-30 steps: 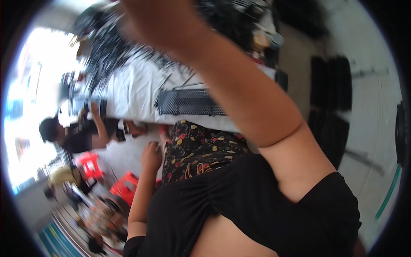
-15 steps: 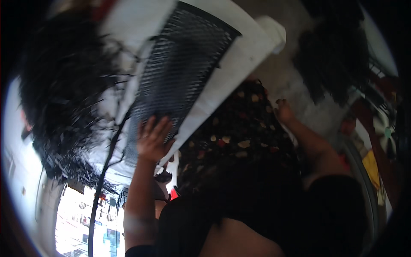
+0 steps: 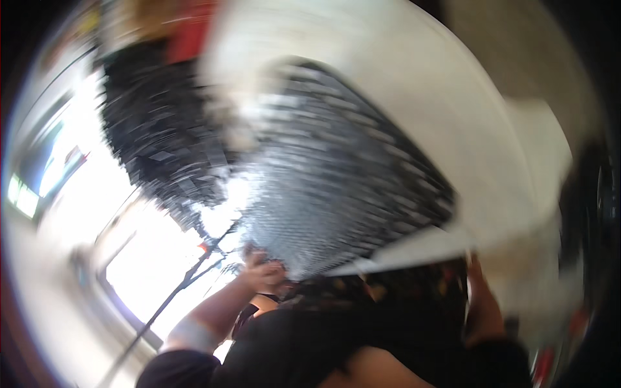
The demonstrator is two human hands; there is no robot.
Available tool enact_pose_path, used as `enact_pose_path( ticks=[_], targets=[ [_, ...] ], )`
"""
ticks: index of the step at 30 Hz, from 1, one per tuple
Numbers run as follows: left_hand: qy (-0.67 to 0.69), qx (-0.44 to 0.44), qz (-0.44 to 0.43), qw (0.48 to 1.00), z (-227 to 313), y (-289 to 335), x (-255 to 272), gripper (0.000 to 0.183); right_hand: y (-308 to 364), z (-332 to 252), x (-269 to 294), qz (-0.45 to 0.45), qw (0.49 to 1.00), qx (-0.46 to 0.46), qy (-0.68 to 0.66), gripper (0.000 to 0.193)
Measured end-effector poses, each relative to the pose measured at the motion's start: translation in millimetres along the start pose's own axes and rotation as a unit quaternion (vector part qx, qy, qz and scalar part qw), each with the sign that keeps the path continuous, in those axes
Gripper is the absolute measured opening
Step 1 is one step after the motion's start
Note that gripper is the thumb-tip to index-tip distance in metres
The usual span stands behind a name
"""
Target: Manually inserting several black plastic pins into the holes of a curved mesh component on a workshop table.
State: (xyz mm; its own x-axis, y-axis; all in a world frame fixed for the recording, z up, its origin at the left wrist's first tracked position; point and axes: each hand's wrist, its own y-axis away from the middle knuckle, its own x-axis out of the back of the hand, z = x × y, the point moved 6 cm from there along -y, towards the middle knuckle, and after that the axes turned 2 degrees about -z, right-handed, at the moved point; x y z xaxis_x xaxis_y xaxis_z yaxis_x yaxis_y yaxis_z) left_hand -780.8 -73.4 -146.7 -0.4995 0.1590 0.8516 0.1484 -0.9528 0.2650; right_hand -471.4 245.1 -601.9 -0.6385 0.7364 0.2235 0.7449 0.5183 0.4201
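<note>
A black mesh panel (image 3: 343,161) lies over a pale sheet-like surface (image 3: 491,161) in front of me, blurred by motion. My left hand (image 3: 264,273) is at the panel's near left corner. Its fingers look partly bent, but the blur hides whether they grip the edge. Farther right, my right hand (image 3: 477,284) is raised beside the near edge of the pale surface. Its fingers are smeared, and I see no object in it. Dark patterned cloth (image 3: 414,284) covers my lap between the hands.
A bushy heap of black strips (image 3: 162,136) stands at the left. A thin dark pole (image 3: 171,297) slants up from the lower left toward the panel. Something red (image 3: 193,29) is at the far left, and a bright opening (image 3: 152,271) lies beyond the pole.
The whole view has swung and blurred. My left hand, spread flat on the mesh before, is now at its near corner. The right hand appears closer to the pale surface's edge.
</note>
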Motion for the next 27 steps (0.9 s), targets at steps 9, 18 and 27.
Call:
enact_pose_path(
  ticks=[9,18,27],
  targets=[
    [-0.032,0.114,0.110,0.987,-6.9,-50.3,56.7,0.058,-228.7,-87.5,118.3,0.001,0.978,0.197,0.066,0.050],
    [-0.043,0.109,0.122,0.986,-6.4,-55.9,60.7,0.057,-218.3,-72.2,145.5,-0.015,0.977,0.171,0.128,0.043],
    [-0.036,0.182,0.171,0.968,7.3,-55.1,75.4,0.060,-158.9,-81.8,310.8,0.058,0.936,0.155,0.312,0.036]
  ],
)
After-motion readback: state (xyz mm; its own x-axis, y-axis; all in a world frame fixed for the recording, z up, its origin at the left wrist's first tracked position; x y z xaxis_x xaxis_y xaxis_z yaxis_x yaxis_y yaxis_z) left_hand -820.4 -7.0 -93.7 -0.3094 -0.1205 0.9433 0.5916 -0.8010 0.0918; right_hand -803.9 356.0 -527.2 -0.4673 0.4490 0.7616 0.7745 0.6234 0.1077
